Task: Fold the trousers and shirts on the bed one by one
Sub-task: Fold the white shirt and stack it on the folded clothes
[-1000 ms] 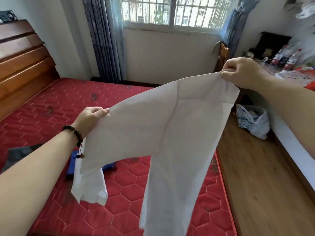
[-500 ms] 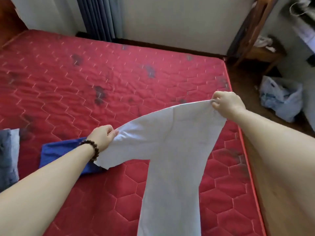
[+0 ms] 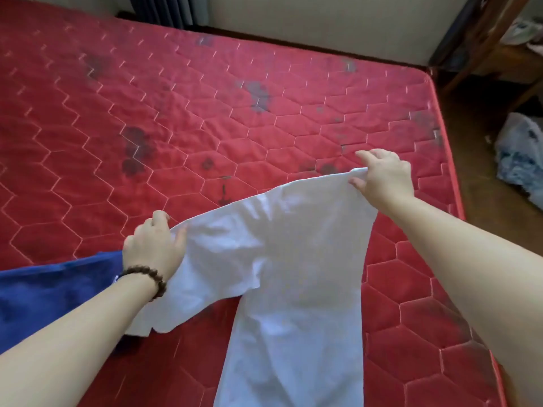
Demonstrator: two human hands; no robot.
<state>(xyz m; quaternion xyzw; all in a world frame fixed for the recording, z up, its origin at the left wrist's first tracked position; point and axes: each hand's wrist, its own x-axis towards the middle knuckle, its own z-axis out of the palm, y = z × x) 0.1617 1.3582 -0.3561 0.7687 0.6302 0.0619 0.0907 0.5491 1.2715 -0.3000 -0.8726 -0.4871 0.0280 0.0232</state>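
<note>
White trousers (image 3: 282,259): waistband spans left hand (image 3: 152,248) to right hand (image 3: 385,179), both pinching it; legs trail toward lower frame over red mattress (image 3: 205,113). Long axis roughly vertical in frame.

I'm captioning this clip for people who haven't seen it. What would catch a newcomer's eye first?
The white trousers stand out first, stretched at the waistband between the left hand and the right hand, with the legs trailing toward the camera. Under them lies the red quilted mattress, marked with dark blotches. A blue garment lies at the left edge, beneath the left forearm.
</note>
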